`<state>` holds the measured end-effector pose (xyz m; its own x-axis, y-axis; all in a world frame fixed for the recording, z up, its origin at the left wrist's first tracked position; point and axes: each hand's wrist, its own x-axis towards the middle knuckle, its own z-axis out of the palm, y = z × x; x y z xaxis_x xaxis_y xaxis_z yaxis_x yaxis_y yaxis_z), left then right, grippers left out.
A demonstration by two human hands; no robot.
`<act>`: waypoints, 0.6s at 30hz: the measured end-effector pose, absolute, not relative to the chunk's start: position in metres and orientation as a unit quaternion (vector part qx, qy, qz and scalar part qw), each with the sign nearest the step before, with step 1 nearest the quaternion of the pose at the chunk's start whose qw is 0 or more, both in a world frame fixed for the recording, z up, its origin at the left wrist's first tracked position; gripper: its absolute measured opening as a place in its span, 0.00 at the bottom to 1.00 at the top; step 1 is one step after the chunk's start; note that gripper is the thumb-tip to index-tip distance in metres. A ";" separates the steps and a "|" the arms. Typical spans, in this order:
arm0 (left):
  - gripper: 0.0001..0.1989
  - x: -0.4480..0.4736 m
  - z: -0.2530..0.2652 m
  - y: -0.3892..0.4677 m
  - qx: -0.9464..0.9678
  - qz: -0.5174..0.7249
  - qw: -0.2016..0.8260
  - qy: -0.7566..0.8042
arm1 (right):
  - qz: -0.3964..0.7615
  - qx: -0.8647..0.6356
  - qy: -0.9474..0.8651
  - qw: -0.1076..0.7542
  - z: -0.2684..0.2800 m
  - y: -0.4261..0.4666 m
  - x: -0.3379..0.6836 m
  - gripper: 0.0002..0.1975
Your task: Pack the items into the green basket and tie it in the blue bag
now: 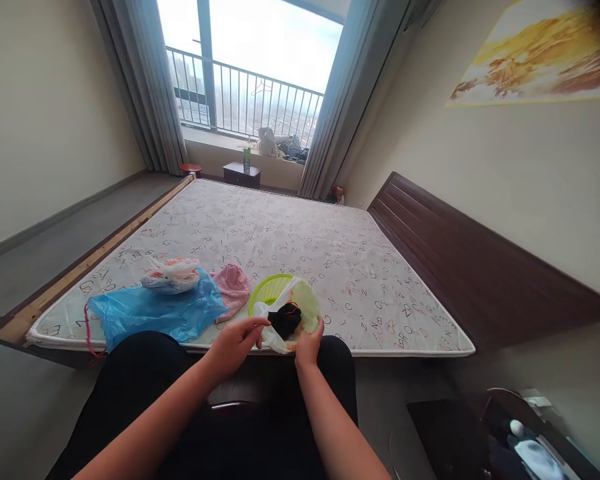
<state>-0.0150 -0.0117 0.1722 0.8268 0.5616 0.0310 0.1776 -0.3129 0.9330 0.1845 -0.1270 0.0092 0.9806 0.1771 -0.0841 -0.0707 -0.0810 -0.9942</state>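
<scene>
Printed mattress (280, 227) faces 2 grey curtains (337, 100), green basket (266, 291) at near edge.

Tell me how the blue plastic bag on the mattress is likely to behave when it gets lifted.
The blue plastic bag is probably floppy, as its thin film lies creased and spread out. It looks light for its size, lying rather flat, though its contents can't be told. The white-and-orange bag on top might slide off if one side rises.
</scene>
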 end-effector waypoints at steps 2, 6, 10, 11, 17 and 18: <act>0.22 -0.022 0.159 0.003 0.763 0.200 0.549 0.276 | 0.126 -0.701 0.051 0.701 0.006 -0.124 0.189 0.43; 0.30 -0.032 0.129 0.031 0.693 0.230 0.603 0.323 | 0.218 -0.671 0.083 0.704 0.004 -0.119 0.204 0.33; 0.36 -0.042 0.091 0.057 0.653 0.168 0.629 0.388 | 0.301 -0.646 0.063 0.698 0.006 -0.119 0.220 0.24; 0.33 -0.045 0.083 0.061 0.655 0.136 0.627 0.400 | 0.308 -0.647 0.061 0.695 0.006 -0.119 0.222 0.24; 0.29 -0.051 0.059 0.060 0.694 0.100 0.614 0.361 | 0.331 -0.662 0.009 0.672 0.003 -0.108 0.226 0.19; 0.29 -0.050 0.056 0.058 0.695 0.105 0.616 0.356 | 0.337 -0.666 0.001 0.665 0.003 -0.105 0.228 0.18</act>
